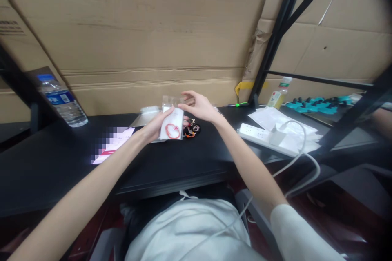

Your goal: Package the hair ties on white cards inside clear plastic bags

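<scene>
Nearest is the person's pale, loose shirt [190, 228], below the front edge of a matte black tabletop [183, 169]. On that top, to the left, a flat lit screen with pink and white areas [114, 147] lies beside the left forearm.

Farther in, the left hand [154, 126] pinches a small, clear, flat plastic bag [176, 116] between thumb in front and fingers behind, holding it above the table. A thin red cord loop [173, 137] shows at its lower end. The right hand [199, 106] is at the bag's upper right corner, thumb and fingers apart; blur keeps me from telling whether they touch the film.

The step in hand looks like handling the bag's upper end; the next move seems to call for a steady left pinch and a light right fingertip hold on that edge.

Just beyond the bag's right side lies a tangled bunch of dark and orange cords [192, 129]. Behind everything stands a brown cardboard panel [153, 28].
</scene>
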Demonstrator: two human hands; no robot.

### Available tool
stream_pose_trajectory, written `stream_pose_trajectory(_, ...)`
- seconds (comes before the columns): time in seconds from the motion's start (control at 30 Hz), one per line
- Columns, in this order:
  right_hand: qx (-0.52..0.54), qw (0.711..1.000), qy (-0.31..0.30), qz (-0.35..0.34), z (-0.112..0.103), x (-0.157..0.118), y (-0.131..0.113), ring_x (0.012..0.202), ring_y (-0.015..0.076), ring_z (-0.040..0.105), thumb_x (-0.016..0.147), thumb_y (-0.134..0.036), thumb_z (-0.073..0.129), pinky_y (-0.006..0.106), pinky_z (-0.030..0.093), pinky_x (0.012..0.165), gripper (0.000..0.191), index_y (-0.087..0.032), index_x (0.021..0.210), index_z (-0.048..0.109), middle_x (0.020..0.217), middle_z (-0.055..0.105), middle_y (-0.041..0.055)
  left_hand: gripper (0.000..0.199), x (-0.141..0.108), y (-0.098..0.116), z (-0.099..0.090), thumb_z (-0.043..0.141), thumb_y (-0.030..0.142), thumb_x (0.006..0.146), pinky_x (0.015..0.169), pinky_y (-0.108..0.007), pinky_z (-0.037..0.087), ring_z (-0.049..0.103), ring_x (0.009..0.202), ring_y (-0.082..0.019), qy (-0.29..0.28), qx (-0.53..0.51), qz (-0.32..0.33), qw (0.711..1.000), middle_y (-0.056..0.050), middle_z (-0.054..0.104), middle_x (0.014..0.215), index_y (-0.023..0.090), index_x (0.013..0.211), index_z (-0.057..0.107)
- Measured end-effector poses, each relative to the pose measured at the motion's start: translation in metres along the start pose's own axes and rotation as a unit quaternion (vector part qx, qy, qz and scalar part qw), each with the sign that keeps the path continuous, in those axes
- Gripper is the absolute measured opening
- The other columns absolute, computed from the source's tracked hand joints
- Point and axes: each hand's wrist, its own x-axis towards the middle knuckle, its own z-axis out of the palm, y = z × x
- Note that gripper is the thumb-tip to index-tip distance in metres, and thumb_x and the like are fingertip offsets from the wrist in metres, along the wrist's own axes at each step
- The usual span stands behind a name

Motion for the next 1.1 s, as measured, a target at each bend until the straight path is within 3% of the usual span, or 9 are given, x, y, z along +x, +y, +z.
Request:
stream_pose_trajectory(0.2,0.035,0.998,-0.041,-0.044,-0.003,-0.001,0.000,0.097,0.0197,0.075,0.093,-0.030,0.074,0.037,0.060,0.096,0.021,-0.019,0.112,0.075,0.104,0.080,0.0068,0.028,0.003,-0.002,-0.003,0.074,0.041,0.097,0.079,-0.033,0.062,0.076,0.090,-0.024,0.089,0.063,0.058,0.992,-0.013,0.079,0.104,0.016,0.111,0.072)
stream_pose_trajectory(0.3,0.044,0.996,-0.020,-0.069,-0.002,-0.002,-0.001,0.093,0.0179,0.073,0.095,-0.030,0.070,0.034,0.060,0.092,0.014,-0.020,0.105,0.073,0.102,0.078,0.0051,0.028,0.006,-0.002,-0.008,0.076,0.043,0.094,0.083,-0.032,0.059,0.073,0.096,-0.023,0.086,0.087,0.111,0.986,-0.010,0.076,0.106,0.017,0.103,0.070)
stream_pose_trajectory(0.4,0.057,0.996,-0.015,-0.065,0.000,-0.003,-0.001,0.090,0.0175,0.071,0.096,-0.031,0.068,0.031,0.061,0.081,0.015,-0.021,0.106,0.072,0.103,0.076,0.0047,0.026,0.008,-0.001,-0.013,0.075,0.043,0.093,0.079,-0.031,0.057,0.070,0.093,-0.021,0.098,0.130,0.181,0.970,-0.006,0.073,0.105,0.020,0.103,0.067)
stream_pose_trajectory(0.53,0.092,0.995,-0.029,-0.030,0.001,-0.003,0.000,0.082,0.0162,0.069,0.094,-0.034,0.070,0.025,0.056,0.059,0.028,-0.024,0.120,0.070,0.116,0.073,0.0065,0.037,0.010,-0.001,-0.019,0.079,0.034,0.086,0.065,-0.028,0.053,0.068,0.079,-0.018,0.133,0.159,0.209,0.955,-0.002,0.072,0.100,0.026,0.119,0.065)
stream_pose_trajectory(0.63,0.123,0.991,-0.056,-0.023,0.002,-0.003,0.000,0.080,0.0151,0.069,0.092,-0.034,0.073,0.022,0.052,0.054,0.032,-0.025,0.122,0.070,0.122,0.073,0.0066,0.030,0.012,-0.003,-0.020,0.080,0.031,0.083,0.066,-0.026,0.051,0.066,0.077,-0.016,0.148,0.160,0.244,0.945,-0.001,0.071,0.095,0.025,0.108,0.065)
stream_pose_trajectory(0.77,0.145,0.987,-0.060,-0.020,0.002,-0.002,0.000,0.089,0.0177,0.070,0.089,-0.032,0.076,0.021,0.051,0.056,0.023,-0.021,0.109,0.072,0.114,0.076,0.0064,0.024,0.014,-0.003,-0.018,0.084,0.032,0.080,0.073,-0.025,0.050,0.063,0.081,-0.014,0.160,0.174,0.303,0.923,0.001,0.067,0.091,0.021,0.090,0.065)
stream_pose_trajectory(0.93,0.140,0.986,-0.087,-0.021,0.002,-0.001,0.003,0.086,0.0158,0.067,0.092,-0.030,0.070,0.019,0.046,0.054,0.013,-0.021,0.100,0.075,0.104,0.076,0.0048,0.027,0.013,-0.003,-0.018,0.086,0.037,0.080,0.074,-0.027,0.051,0.065,0.085,-0.016,0.155,0.167,0.290,0.930,-0.001,0.071,0.093,0.022,0.093,0.068)
stream_pose_trajectory(1.1,0.118,0.988,-0.097,0.008,-0.001,-0.001,0.008,0.079,0.0144,0.065,0.096,-0.029,0.066,0.019,0.047,0.051,0.016,-0.022,0.102,0.078,0.097,0.074,0.0040,0.026,0.011,-0.002,-0.019,0.084,0.040,0.084,0.073,-0.028,0.052,0.067,0.087,-0.018,0.136,0.169,0.264,0.940,-0.004,0.075,0.102,0.022,0.097,0.072)
